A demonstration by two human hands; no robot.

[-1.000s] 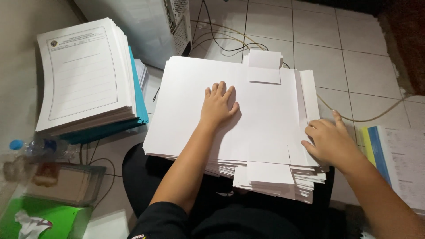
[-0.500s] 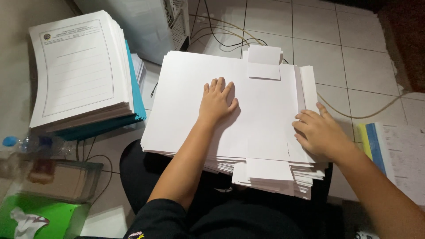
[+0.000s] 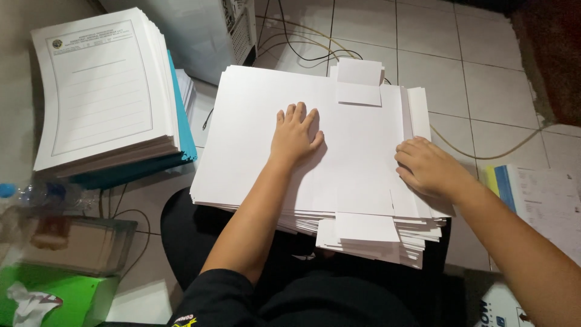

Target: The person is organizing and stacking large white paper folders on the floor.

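Head view: the thick stack of blank white paper sheets (image 3: 339, 163) rests on the person's lap, long axis left to right. The left hand (image 3: 295, 136) lies open and flat mid-sheet; the right hand (image 3: 425, 168), fingers curled but gripping nothing, touches the stack's right edge.

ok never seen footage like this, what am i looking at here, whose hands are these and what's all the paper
There is no machine here. A camera worn on a person's head looks down at their own two bare hands. The left hand lies flat on a big stack of white sheets resting over their lap. The right hand rests curled at the stack's right edge, touching the sheets; neither hand grips anything. To the left sits a second pile of printed forms on a blue cover. Cables run across the tiled floor, and a green tissue box sits at lower left.
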